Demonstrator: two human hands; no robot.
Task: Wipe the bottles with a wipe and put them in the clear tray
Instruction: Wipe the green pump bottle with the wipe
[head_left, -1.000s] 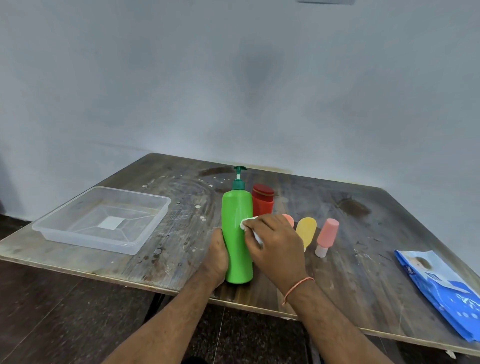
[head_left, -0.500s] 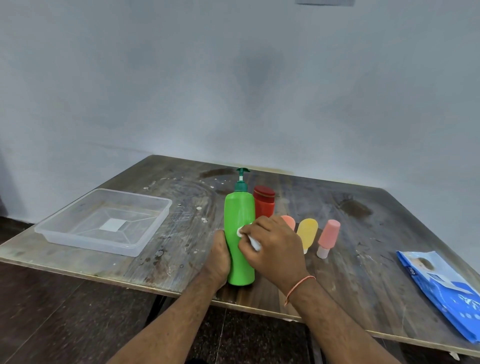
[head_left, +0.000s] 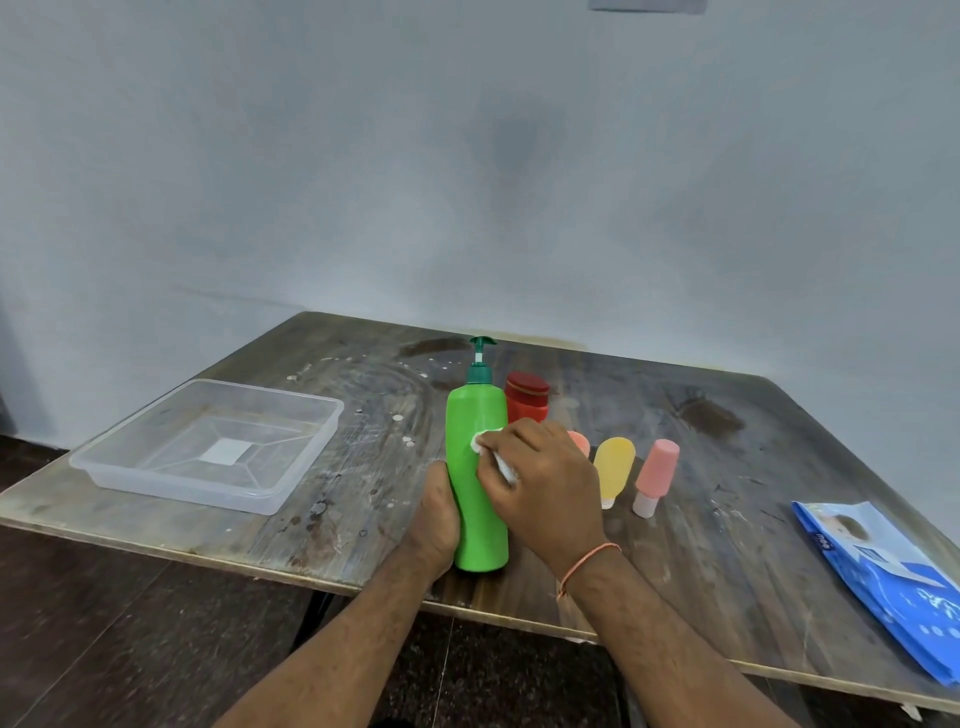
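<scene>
While my left hand (head_left: 436, 519) grips the upright green bottle (head_left: 478, 467) low, my right hand (head_left: 540, 483) pinches the wipe (head_left: 480, 440) against it; smooth, likely slippery plastic; clear tray (head_left: 311, 457) empty at nine o'clock.

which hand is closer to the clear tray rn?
Left. The left hand grips the green pump bottle low on the side facing the clear tray. The right hand presses the wipe to the bottle's far side, farther off.
</scene>
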